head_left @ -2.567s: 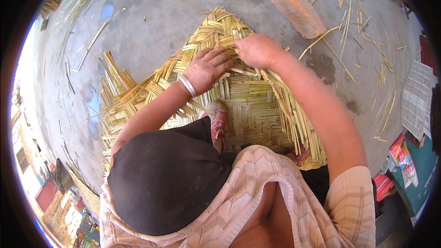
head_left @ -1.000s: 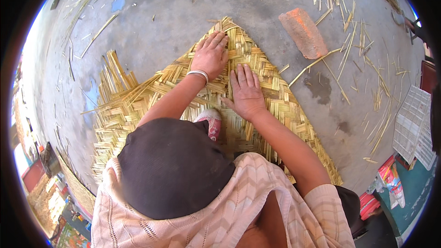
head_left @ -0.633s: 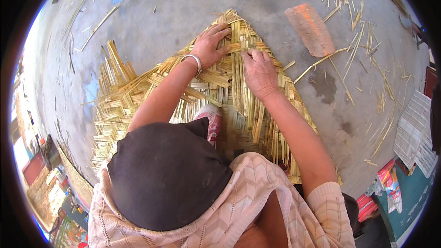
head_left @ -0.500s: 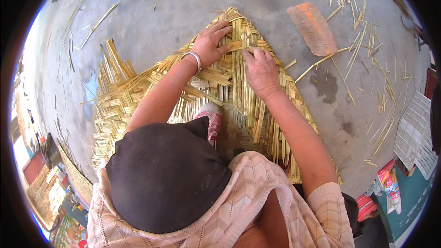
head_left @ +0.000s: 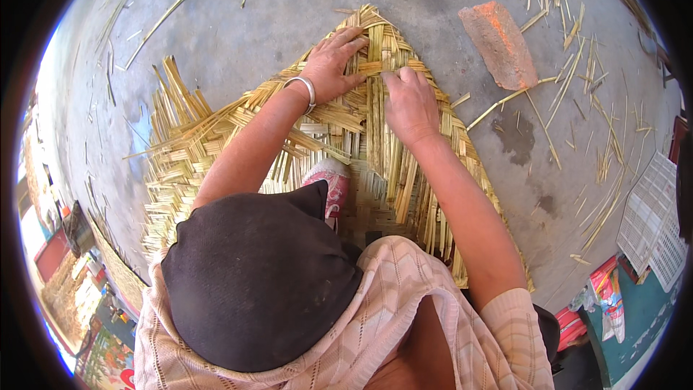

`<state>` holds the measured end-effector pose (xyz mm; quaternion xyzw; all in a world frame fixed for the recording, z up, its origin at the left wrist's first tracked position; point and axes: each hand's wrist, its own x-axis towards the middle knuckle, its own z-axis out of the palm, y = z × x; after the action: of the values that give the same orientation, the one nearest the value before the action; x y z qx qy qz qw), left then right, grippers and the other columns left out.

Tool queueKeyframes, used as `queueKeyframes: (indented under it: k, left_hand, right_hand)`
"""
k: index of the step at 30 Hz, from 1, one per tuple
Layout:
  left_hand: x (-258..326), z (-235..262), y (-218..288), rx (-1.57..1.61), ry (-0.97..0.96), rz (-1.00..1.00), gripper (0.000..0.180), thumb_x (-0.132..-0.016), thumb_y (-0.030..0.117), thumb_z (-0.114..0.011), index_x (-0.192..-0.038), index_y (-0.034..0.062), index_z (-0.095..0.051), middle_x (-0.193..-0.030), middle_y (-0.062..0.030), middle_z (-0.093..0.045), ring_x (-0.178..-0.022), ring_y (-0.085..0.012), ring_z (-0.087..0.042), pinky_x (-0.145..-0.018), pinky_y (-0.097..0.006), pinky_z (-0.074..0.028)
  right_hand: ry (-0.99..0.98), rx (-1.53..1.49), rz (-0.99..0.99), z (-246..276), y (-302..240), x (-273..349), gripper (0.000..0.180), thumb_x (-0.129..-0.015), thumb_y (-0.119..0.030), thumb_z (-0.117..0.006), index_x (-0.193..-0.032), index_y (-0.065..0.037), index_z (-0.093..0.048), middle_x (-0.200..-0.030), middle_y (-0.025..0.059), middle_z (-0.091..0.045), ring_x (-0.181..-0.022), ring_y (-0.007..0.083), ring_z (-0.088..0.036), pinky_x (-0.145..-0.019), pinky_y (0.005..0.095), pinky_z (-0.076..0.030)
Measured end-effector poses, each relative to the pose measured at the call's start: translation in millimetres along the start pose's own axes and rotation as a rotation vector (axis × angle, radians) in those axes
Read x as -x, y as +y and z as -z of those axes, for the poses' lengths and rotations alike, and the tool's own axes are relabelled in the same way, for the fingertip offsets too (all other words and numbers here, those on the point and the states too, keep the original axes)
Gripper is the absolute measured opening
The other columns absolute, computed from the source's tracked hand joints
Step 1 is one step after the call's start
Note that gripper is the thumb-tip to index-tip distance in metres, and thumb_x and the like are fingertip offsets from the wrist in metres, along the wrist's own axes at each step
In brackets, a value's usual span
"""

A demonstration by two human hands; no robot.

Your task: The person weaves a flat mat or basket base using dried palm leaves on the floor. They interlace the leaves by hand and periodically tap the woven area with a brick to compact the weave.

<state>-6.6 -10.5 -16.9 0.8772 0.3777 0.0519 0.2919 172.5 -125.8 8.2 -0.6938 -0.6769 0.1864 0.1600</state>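
A straw mat (head_left: 198,148) with a herringbone weave lies on the ground, its pointed corner away from me. My left hand (head_left: 333,65), with a metal bangle at the wrist, presses flat near that corner, fingers outstretched over the weave. Just to its right, my right hand (head_left: 411,105) is closed, thumb and index finger pinching a flat straw strip (head_left: 372,68) that crosses several lengthwise strips between both hands. The pinched end is mostly hidden by the fingers. Loose strip ends (head_left: 411,195) fan toward me below the right hand.
A broken red brick (head_left: 498,45) lies right of the mat. Straw scraps (head_left: 603,152) litter the concrete floor on the right. My pink-and-white shoe (head_left: 330,182) rests on the mat. Printed paper sheets (head_left: 648,209) and a green table (head_left: 642,318) stand at the far right.
The view has shifted slightly. My left hand stays pressed on the mat, and my right hand stays pinched at the strip, its fingers turned a little.
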Motion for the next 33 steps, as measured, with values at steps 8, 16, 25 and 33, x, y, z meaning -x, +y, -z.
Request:
queueKeyframes:
  k: [8,16,25,33]
  left_hand:
    - [0.5,-0.5,2.4,-0.007,0.026,0.001,0.071,-0.081,0.031,-0.076,-0.143,0.0118,-0.049,-0.156,-0.0087,-0.039,-0.147,-0.0302,-0.030,-0.121,-0.046,-0.025]
    - [-0.8,-2.9,10.5,0.032,0.064,0.088,0.064,-0.083,0.030,-0.075,-0.140,0.0143,-0.049,-0.154,-0.0052,-0.040,-0.147,-0.0299,-0.031,-0.120,-0.046,-0.026]
    - [0.6,-6.0,15.9,-0.060,0.068,0.087,0.065,-0.083,0.027,-0.071,-0.141,0.0137,-0.045,-0.155,-0.0064,-0.038,-0.148,-0.0295,-0.029,-0.121,-0.047,-0.025]
    - [9.5,-10.5,25.2,-0.138,0.181,0.050,0.064,-0.089,0.036,-0.062,-0.144,0.0099,-0.042,-0.155,-0.0105,-0.039,-0.148,-0.0295,-0.030,-0.121,-0.047,-0.024]
  right_hand:
    - [-0.030,-0.075,-0.069,-1.7,2.4,-4.2,0.035,-0.076,0.000,-0.062,-0.110,-0.007,-0.069,-0.101,0.0117,-0.060,-0.102,0.0331,-0.057,-0.092,0.0442,-0.048]
    - [0.091,-0.084,0.061,-3.7,7.4,15.3,0.046,-0.075,0.001,-0.060,-0.120,-0.004,-0.066,-0.106,0.0144,-0.059,-0.104,0.0335,-0.055,-0.093,0.0445,-0.046]
    - [-0.079,0.285,0.157,-11.6,1.5,6.4,0.044,-0.082,-0.009,-0.058,-0.125,-0.010,-0.063,-0.105,0.0068,-0.057,-0.103,0.0262,-0.055,-0.087,0.0408,-0.048]
    - [-0.048,0.185,0.190,21.9,9.6,37.1,0.045,-0.092,-0.017,-0.054,-0.135,-0.006,-0.057,-0.139,0.0112,-0.052,-0.132,0.0310,-0.046,-0.110,0.0464,-0.037]
